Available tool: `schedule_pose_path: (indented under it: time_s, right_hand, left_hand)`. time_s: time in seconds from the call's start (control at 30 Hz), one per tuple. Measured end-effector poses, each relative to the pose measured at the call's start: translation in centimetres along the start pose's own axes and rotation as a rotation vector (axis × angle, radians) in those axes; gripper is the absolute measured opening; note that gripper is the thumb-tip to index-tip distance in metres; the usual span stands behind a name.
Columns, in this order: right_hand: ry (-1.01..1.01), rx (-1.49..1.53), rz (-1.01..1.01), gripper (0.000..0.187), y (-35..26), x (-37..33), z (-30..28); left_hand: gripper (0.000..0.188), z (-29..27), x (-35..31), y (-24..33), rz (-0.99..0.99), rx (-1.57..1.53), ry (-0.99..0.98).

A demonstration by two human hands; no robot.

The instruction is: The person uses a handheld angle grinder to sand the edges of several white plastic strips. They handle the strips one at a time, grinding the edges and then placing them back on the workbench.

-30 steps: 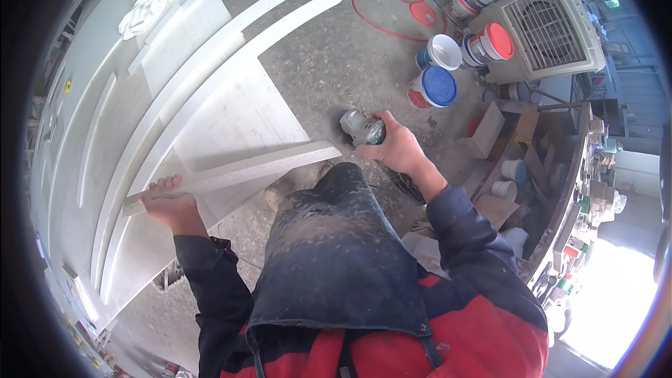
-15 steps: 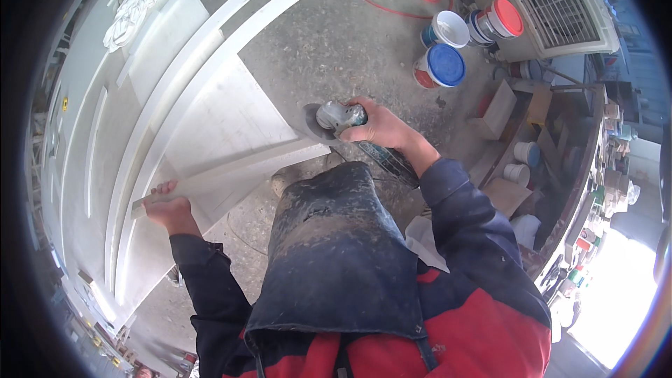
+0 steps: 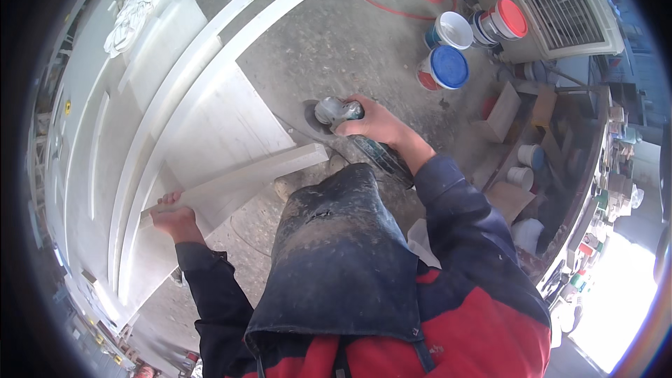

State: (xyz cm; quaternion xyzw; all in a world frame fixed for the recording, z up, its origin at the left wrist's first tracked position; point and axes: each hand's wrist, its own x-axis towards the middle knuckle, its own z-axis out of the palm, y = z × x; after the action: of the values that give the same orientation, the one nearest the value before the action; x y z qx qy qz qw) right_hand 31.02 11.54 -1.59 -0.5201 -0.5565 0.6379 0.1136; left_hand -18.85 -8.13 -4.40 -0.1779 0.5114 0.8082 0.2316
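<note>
My right hand (image 3: 371, 124) is wrapped round the head end of an angle grinder (image 3: 381, 157), whose dark body runs back under my forearm. The grinder's disc (image 3: 313, 117) stands just beyond the far end of a pale strip (image 3: 259, 171), apart from it. My left hand (image 3: 173, 215) grips the near left end of that long, straight strip, which lies slantwise over the table edge. Beneath it is a white table or large panel (image 3: 224, 115). Two long curved white strips (image 3: 157, 108) lie side by side just past my left hand.
Crumpled white cloth (image 3: 134, 15) lies at the far left. Several buckets, one with a blue lid (image 3: 449, 67), stand at the far right beside a grey grilled unit (image 3: 560, 10). A red hose (image 3: 364, 1) loops over the floor. Shelving with boards and tubs (image 3: 528, 164) lines the right.
The grinder has drawn away from the strip's far end, leaving a gap. My left hand and the strip have shifted slightly right.
</note>
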Motion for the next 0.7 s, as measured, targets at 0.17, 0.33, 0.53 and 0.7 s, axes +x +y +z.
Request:
schedule_pose_path:
  time_s: [0.17,0.33,0.53,0.7]
  right_hand:
    - [-0.083,-0.095,-0.03,0.09,-1.1,-0.6,-0.3]
    - [-0.079,-0.096,-0.009,0.09,-0.6,0.1,0.0]
    - [-0.062,-0.068,0.006,0.09,-0.8,0.5,0.1]
    - [-0.036,-0.091,-0.051,0.087,-1.3,0.2,-0.2]
  left_hand:
    - [0.023,0.1,-0.6,-0.3,-0.006,-0.073,0.039]
    - [0.017,-1.2,0.4,-0.3,-0.032,-0.086,-0.037]
    - [0.019,-1.3,0.7,-0.4,0.034,0.022,0.04]
    - [0.019,-0.4,-1.0,-0.7,0.017,0.004,0.034]
